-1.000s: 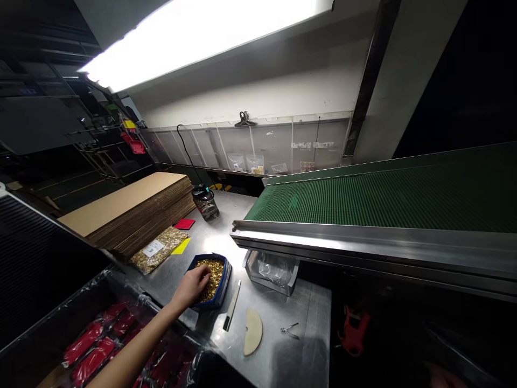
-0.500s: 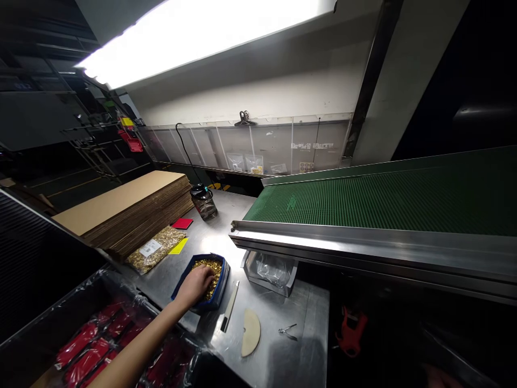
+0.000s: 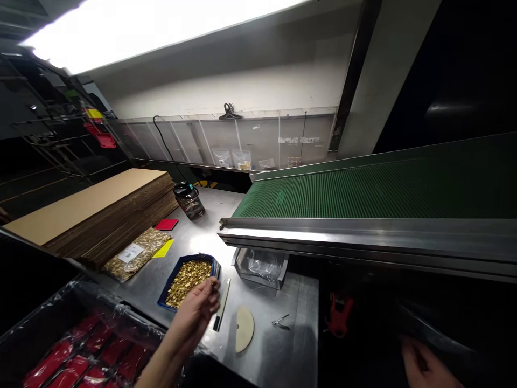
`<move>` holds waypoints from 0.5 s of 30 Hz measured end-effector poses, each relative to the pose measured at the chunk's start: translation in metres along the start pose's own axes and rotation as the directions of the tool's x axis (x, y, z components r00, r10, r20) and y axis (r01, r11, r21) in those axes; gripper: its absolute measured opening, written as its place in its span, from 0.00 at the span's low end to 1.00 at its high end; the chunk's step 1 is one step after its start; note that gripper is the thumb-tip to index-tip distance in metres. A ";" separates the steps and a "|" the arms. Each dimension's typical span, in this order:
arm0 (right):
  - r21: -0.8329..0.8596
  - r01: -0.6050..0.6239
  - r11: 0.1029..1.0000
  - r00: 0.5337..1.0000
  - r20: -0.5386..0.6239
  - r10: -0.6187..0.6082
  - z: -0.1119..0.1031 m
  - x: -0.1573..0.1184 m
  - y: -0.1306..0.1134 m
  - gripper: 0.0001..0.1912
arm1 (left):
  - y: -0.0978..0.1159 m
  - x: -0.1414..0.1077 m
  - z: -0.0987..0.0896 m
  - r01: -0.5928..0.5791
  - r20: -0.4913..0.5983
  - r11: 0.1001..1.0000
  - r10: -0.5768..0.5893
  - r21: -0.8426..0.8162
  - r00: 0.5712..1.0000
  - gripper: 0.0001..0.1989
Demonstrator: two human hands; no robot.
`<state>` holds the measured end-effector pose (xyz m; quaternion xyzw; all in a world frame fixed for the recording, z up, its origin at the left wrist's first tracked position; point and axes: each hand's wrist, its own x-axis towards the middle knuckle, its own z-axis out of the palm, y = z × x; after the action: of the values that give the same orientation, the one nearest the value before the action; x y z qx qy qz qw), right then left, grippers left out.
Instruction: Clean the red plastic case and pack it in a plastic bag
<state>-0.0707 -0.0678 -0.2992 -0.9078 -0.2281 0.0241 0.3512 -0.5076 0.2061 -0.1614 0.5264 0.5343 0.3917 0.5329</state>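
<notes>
My left hand [image 3: 200, 304] is closed in a pinch just over the right rim of a blue bin [image 3: 163, 299]. A small brass-coloured metal piece [image 3: 213, 282] shows at its fingertips. Loose gold-coloured metal pieces [image 3: 188, 277] of the same look fill the bin. Low on the right, my right hand [image 3: 428, 366] is partly in frame and in shadow, with its fingers curled; what they hold is hidden. A clear plastic edge [image 3: 438, 335] glints close above it.
Beside the bin lie a utility knife [image 3: 223, 304], a beige half disc [image 3: 244, 328] and small pliers [image 3: 280, 322]. A green conveyor belt [image 3: 343, 188] slopes across the right. Red bagged items [image 3: 72, 366] fill a lined crate at lower left. Stacked cardboard [image 3: 92, 205] stands behind.
My left hand has lifted out of the metal pieces and moved right, now pinching one. My right hand shows more at lower right. The view has shifted so the scene sits further left.
</notes>
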 end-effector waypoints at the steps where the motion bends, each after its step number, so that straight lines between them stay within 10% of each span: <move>1: -0.007 -0.025 1.000 0.999 0.036 0.026 -0.001 -0.005 -0.006 0.23 | 0.002 -0.015 0.020 0.040 0.046 0.996 -0.037 -0.080 0.998 0.32; 4: 0.199 0.008 0.980 0.992 0.125 -0.034 -0.009 -0.036 -0.050 0.22 | 0.005 -0.058 0.087 0.439 0.311 0.692 -0.312 -0.572 0.898 0.29; 7: 0.469 0.090 0.879 0.938 0.255 -0.233 -0.027 -0.072 -0.115 0.18 | 0.000 -0.093 0.145 0.681 0.547 0.462 -0.408 -0.567 0.732 0.26; 11: 0.591 0.124 0.797 0.789 0.429 -0.441 -0.055 -0.096 -0.181 0.11 | -0.014 -0.123 0.185 0.816 0.713 0.405 -0.414 -0.412 0.565 0.23; 15: 0.567 0.050 0.822 0.825 0.441 -0.354 -0.067 -0.105 -0.192 0.07 | -0.020 -0.130 0.192 0.808 0.733 0.484 -0.404 -0.335 0.546 0.21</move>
<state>-0.2276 -0.0302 -0.1367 -0.7009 -0.3983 0.2955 0.5126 -0.3380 0.0484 -0.1843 0.1585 0.3385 0.1460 0.9159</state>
